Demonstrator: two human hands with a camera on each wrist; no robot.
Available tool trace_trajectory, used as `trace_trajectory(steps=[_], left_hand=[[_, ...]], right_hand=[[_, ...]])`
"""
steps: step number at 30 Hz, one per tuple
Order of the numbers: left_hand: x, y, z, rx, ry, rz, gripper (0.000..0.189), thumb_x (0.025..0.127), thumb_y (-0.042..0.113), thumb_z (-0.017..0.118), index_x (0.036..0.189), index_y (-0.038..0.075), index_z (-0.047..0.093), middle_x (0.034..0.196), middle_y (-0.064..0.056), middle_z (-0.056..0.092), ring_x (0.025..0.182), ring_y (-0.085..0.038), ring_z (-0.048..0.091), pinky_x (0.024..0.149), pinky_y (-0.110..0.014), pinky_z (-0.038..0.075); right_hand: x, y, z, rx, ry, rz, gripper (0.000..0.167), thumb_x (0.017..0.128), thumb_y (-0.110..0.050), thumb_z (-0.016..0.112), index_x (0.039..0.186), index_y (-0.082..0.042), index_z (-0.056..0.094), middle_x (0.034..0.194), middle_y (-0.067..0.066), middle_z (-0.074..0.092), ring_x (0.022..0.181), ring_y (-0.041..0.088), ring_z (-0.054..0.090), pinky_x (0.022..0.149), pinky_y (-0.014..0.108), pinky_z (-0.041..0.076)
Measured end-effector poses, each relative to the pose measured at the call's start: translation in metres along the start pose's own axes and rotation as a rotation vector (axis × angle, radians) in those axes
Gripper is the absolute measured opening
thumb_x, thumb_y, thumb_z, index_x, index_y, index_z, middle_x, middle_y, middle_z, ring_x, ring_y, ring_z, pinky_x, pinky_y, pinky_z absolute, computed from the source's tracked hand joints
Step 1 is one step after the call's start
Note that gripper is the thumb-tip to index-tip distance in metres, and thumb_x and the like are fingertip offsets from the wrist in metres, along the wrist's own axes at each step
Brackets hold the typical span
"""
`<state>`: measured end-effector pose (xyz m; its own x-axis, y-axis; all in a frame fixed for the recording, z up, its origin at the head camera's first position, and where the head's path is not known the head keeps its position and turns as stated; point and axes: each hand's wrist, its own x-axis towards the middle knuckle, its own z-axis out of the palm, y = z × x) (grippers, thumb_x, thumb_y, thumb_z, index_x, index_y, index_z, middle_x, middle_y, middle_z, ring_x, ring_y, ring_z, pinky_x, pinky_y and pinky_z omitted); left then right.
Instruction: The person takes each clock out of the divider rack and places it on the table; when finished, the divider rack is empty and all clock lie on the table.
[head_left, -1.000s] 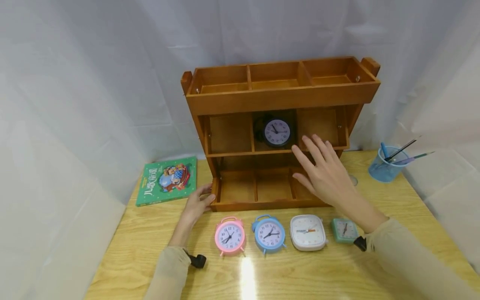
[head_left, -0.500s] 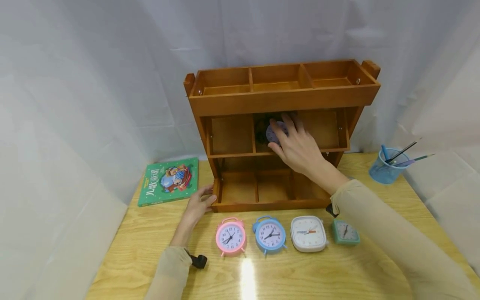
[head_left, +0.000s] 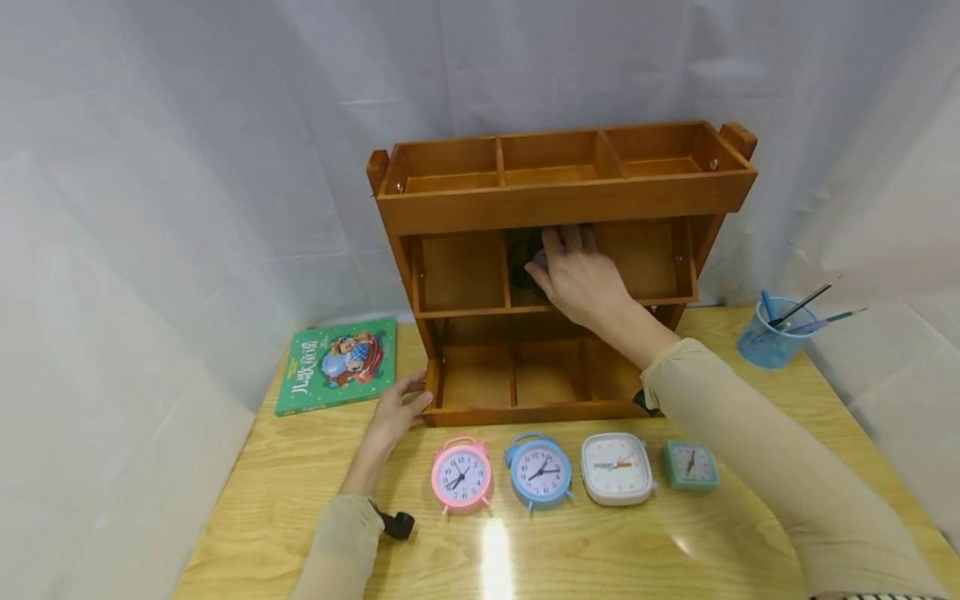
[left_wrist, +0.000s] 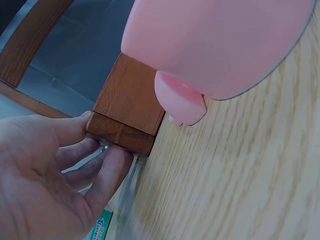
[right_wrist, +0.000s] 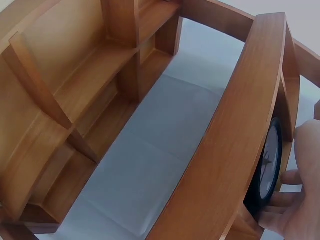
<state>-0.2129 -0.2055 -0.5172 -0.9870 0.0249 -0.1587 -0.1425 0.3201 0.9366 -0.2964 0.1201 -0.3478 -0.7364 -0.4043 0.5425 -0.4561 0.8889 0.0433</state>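
A brown wooden shelf rack (head_left: 562,200) with three tiers stands at the back of the table. My left hand (head_left: 393,415) grips its lower left corner; the left wrist view shows thumb and fingers on either side of the wooden end. My right hand (head_left: 585,282) reaches into the middle tier's centre compartment and holds a black alarm clock (right_wrist: 270,162) with a pale dial. Its fingers curl over the clock's edge in the head view, and the hand hides most of the dial there. The right wrist view shows the fingertips at the clock's rim.
Along the front of the rack lie a pink alarm clock (head_left: 461,477), a blue alarm clock (head_left: 540,473), a white square clock (head_left: 617,471) and a small green clock (head_left: 691,465). A green book (head_left: 337,365) lies left; a blue pen cup (head_left: 770,337) stands right.
My right hand has moved left and inward from in front of the rack to the black clock, and its spread fingers have curled onto it. My left hand stays at the corner.
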Motion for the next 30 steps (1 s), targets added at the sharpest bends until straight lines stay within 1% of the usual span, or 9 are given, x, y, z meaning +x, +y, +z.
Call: trace_trajectory(steps=[4,8,11,13,16,22,27,30], left_hand=[[0.0,0.0007,0.0007,0.0,0.005,0.002,0.052,0.108,0.007,0.057,0.157,-0.001,0.043,0.153,-0.031,0.05,0.136,-0.049,0.057,0.104,-0.052,0.06],[0.0008,0.002,0.0012,-0.007,0.005,0.0,0.052,0.108,0.007,0.057,0.158,0.0,0.043,0.153,-0.031,0.05,0.135,-0.049,0.058,0.104,-0.052,0.06],[0.0011,0.0017,0.0014,-0.004,0.006,0.003,0.053,0.108,0.007,0.057,0.158,0.0,0.043,0.154,-0.031,0.05,0.135,-0.049,0.058,0.103,-0.051,0.06],[0.001,0.001,0.0017,-0.001,0.009,0.006,0.052,0.107,0.007,0.058,0.157,-0.001,0.044,0.153,-0.031,0.05,0.135,-0.049,0.058,0.102,-0.051,0.061],[0.0005,0.0005,0.0021,0.0,0.01,0.012,0.052,0.107,0.007,0.057,0.157,-0.001,0.044,0.153,-0.032,0.05,0.134,-0.049,0.058,0.1,-0.05,0.062],[0.0002,0.0005,0.0033,-0.013,0.02,0.021,0.051,0.107,0.005,0.057,0.156,-0.004,0.044,0.15,-0.034,0.051,0.132,-0.049,0.059,0.095,-0.047,0.064],[-0.0001,0.0012,0.0031,-0.011,0.022,0.015,0.051,0.107,0.005,0.057,0.156,-0.003,0.045,0.151,-0.034,0.051,0.133,-0.05,0.059,0.095,-0.047,0.064],[-0.0005,0.002,0.0029,-0.01,0.019,0.013,0.051,0.107,0.006,0.057,0.156,-0.003,0.045,0.151,-0.034,0.05,0.133,-0.05,0.059,0.096,-0.048,0.064]], right_hand=[[0.0005,-0.0015,0.0004,-0.003,-0.013,-0.004,0.065,0.109,-0.049,0.052,0.143,0.006,0.053,0.13,0.033,0.061,0.115,0.049,0.066,0.066,0.052,0.064],[-0.0002,-0.0026,0.0003,-0.022,0.019,-0.024,0.066,0.108,-0.05,0.055,0.141,0.007,0.057,0.128,0.034,0.064,0.108,0.047,0.07,0.062,0.051,0.064],[-0.0007,-0.0034,-0.0001,-0.029,0.039,-0.034,0.065,0.106,-0.05,0.059,0.139,0.006,0.059,0.125,0.034,0.065,0.104,0.047,0.071,0.062,0.05,0.064],[-0.0009,-0.0038,-0.0003,-0.028,0.039,-0.032,0.064,0.105,-0.05,0.061,0.138,0.006,0.06,0.124,0.034,0.066,0.102,0.047,0.071,0.062,0.051,0.064],[-0.0008,-0.0044,-0.0011,-0.026,0.016,-0.02,0.064,0.104,-0.05,0.062,0.137,0.004,0.059,0.124,0.033,0.065,0.101,0.049,0.071,0.065,0.052,0.064],[0.0007,-0.0066,-0.0025,-0.016,-0.041,0.007,0.063,0.104,-0.05,0.062,0.138,0.003,0.057,0.128,0.034,0.062,0.097,0.052,0.069,0.063,0.051,0.063],[0.0016,-0.0083,-0.0032,0.003,-0.063,0.023,0.064,0.103,-0.05,0.065,0.138,0.003,0.055,0.131,0.035,0.059,0.096,0.052,0.068,0.063,0.05,0.064],[0.0016,-0.0092,-0.0043,0.008,-0.069,0.032,0.065,0.102,-0.05,0.066,0.14,0.002,0.055,0.133,0.035,0.058,0.096,0.051,0.069,0.061,0.05,0.063]])
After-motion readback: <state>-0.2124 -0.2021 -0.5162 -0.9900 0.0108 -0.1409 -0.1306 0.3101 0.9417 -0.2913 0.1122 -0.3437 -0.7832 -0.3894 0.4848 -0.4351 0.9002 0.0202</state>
